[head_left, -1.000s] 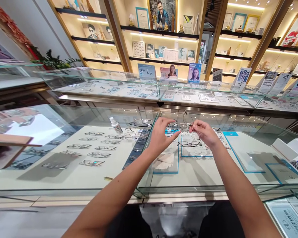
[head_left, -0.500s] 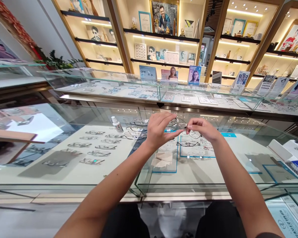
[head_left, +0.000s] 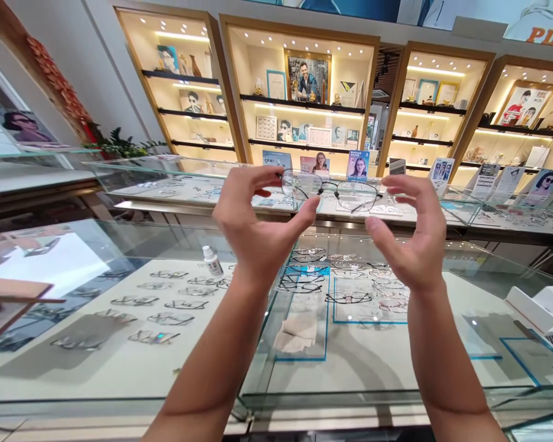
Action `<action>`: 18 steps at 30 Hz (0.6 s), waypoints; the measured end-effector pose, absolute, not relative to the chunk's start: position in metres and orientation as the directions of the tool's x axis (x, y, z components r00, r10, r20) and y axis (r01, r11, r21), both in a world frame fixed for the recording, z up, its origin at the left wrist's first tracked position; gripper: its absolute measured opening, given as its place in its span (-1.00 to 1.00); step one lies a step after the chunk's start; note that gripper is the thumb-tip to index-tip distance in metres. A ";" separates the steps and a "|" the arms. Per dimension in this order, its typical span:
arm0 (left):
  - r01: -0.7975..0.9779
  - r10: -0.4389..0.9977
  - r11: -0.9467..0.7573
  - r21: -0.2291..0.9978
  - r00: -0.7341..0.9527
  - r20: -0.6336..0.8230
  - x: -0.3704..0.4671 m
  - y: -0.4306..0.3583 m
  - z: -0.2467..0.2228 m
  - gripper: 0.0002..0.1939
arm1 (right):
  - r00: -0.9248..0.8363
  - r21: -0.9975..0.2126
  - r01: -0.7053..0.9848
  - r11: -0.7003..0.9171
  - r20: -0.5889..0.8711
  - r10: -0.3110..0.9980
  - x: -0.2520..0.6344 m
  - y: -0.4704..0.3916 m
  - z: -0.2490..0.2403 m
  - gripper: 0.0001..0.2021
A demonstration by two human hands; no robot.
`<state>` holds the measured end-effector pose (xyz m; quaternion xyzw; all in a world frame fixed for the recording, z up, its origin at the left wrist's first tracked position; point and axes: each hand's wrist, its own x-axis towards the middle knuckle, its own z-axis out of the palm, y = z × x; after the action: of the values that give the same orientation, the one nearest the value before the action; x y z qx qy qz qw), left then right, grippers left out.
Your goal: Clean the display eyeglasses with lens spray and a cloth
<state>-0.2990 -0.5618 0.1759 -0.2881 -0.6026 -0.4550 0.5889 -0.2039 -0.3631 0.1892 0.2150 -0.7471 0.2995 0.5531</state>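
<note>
A pair of thin dark-framed eyeglasses (head_left: 329, 189) is held up above the glass counter, lenses side by side and a folded temple showing behind the right lens. My left hand (head_left: 262, 215) grips its left end, fingers at the hinge and thumb reaching toward the bridge. Beside the right end is my right hand (head_left: 410, 233), thumb and fingers spread apart around the rim's corner; contact there is unclear. Beneath them, several eyeglasses (head_left: 348, 298) lie in rows in the counter. A crumpled beige cloth (head_left: 296, 333) rests on the glass.
A white spray bottle (head_left: 212, 262) stands on the counter at left. At the right edge is an open white box (head_left: 534, 307). Another glass display case (head_left: 203, 190) with cards on top crosses behind, before lit shelves (head_left: 304, 107).
The eyeglasses have been raised and now face frontally. My hands have moved up and apart, the right hand's pinch has opened, and the view has tilted upward.
</note>
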 end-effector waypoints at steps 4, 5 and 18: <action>0.889 -0.204 0.397 0.227 -0.156 0.966 -0.290 -0.566 0.174 -0.62 | -0.322 -0.238 -0.593 0.769 0.946 0.044 -0.205 -0.368 0.185 -0.66; 0.889 -0.207 0.392 0.235 -0.164 0.964 -0.288 -0.566 0.174 -0.62 | -0.324 -0.256 -0.584 0.770 0.944 0.067 -0.206 -0.369 0.184 -0.66; 0.858 -0.173 0.449 0.250 -0.191 0.966 -0.277 -0.562 0.178 -0.59 | -0.349 -0.316 -0.568 0.760 0.929 0.126 -0.210 -0.369 0.178 -0.70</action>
<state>-0.2767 -0.5619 0.1780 -0.2724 -0.6280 -0.4485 0.5747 -0.2102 -0.3690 0.1783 0.1456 -0.7588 0.3143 0.5516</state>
